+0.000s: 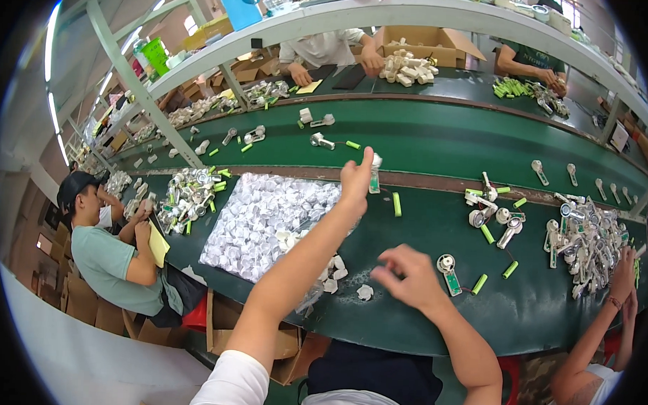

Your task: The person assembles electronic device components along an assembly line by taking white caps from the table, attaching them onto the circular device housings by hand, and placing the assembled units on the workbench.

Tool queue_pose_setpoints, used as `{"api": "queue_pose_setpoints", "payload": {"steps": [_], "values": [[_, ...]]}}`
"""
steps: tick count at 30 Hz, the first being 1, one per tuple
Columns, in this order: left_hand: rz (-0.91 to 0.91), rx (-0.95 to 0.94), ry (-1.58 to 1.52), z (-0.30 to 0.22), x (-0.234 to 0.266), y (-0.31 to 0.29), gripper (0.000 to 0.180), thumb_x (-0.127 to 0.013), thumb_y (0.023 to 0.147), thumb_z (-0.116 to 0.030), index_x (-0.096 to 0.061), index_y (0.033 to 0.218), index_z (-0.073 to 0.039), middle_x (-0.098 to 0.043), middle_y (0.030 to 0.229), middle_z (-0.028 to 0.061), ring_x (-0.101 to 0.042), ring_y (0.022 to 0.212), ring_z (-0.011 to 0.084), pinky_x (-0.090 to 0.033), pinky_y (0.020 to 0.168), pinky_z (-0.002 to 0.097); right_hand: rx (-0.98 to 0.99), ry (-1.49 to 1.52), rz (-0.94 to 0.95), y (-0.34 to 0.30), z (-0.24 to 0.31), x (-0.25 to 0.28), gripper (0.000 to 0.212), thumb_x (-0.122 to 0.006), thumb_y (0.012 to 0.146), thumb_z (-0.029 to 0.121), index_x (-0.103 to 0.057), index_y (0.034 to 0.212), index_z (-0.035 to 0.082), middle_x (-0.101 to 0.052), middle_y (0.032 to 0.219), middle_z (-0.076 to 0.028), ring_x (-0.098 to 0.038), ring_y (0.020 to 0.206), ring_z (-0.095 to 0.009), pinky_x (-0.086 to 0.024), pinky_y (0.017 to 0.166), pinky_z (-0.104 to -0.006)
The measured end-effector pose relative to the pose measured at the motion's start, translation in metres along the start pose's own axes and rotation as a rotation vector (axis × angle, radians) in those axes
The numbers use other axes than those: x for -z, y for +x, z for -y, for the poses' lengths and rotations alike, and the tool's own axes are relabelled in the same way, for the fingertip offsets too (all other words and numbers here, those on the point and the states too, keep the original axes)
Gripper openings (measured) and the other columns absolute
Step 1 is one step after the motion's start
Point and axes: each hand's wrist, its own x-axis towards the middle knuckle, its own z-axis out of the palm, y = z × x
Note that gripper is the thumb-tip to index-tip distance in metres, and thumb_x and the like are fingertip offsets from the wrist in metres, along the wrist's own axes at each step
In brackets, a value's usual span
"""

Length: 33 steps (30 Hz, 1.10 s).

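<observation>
My left hand (pixel 356 178) is stretched far forward over the green table (pixel 420 306), fingers pinched on a small white and green part (pixel 375 174) held upright near the conveyor edge. My right hand (pixel 406 274) hovers low over the table near me, fingers curled, with nothing clearly seen in it. A small white cap (pixel 364 292) lies just left of it. A round-headed white device with a green board (pixel 448 272) lies just to its right. A green cylinder (pixel 396 203) rests beyond, close to my left hand.
A clear bag of several white caps (pixel 266 222) lies at left. Loose green cylinders (pixel 509 270) and a heap of white devices (pixel 586 244) lie at right. The green conveyor (pixel 440 139) carries more parts. Other people sit left (pixel 111 259), right (pixel 597 355) and across.
</observation>
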Motion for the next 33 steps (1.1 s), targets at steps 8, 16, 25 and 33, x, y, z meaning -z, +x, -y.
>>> {"api": "queue_pose_setpoints", "payload": {"steps": [8, 16, 25, 33], "values": [[0.924, -0.462, 0.692, 0.037, -0.047, -0.098, 0.039, -0.078, 0.081, -0.026, -0.067, 0.109, -0.001, -0.067, 0.093, 0.0110, -0.066, 0.070, 0.0162, -0.054, 0.062, 0.0303, 0.097, -0.365, 0.329, -0.022, -0.013, -0.049, 0.031, -0.069, 0.086, 0.023, -0.060, 0.103, -0.002, -0.061, 0.102, -0.018, -0.067, 0.088, -0.033, -0.055, 0.076, -0.0439], [1.472, -0.755, 0.939, 0.062, -0.070, -0.103, 0.060, -0.082, 0.066, -0.004, -0.061, 0.122, -0.006, -0.066, 0.112, 0.0047, -0.060, 0.103, 0.0263, -0.048, 0.094, 0.0374, -0.116, -0.336, 0.374, -0.022, -0.013, -0.032, 0.028, -0.058, 0.094, 0.019, -0.060, 0.100, -0.008, -0.067, 0.077, -0.025, -0.069, 0.075, -0.041, -0.056, 0.070, -0.0468], [0.328, -0.516, -0.309, 0.000, -0.024, -0.073, 0.058, -0.070, 0.081, 0.009, -0.043, 0.132, 0.003, -0.060, 0.122, 0.0150, -0.062, 0.108, 0.0220, -0.053, 0.097, 0.0365, -0.080, -0.246, 0.482, -0.020, -0.001, -0.017, 0.039, -0.068, 0.088, 0.028, -0.060, 0.102, -0.007, -0.066, 0.080, -0.027, -0.067, 0.086, -0.045, -0.055, 0.073, -0.0496], [0.486, -0.294, -0.410, -0.053, 0.000, -0.079, 0.019, -0.058, 0.099, -0.017, -0.062, 0.111, -0.002, -0.067, 0.111, 0.0135, -0.061, 0.082, 0.0132, -0.046, 0.058, 0.0240, 0.064, -0.007, 0.022, -0.004, -0.003, 0.003, 0.028, -0.071, 0.085, 0.018, -0.063, 0.099, -0.004, -0.067, 0.089, -0.023, -0.069, 0.075, -0.038, -0.058, 0.071, -0.0423]]}}
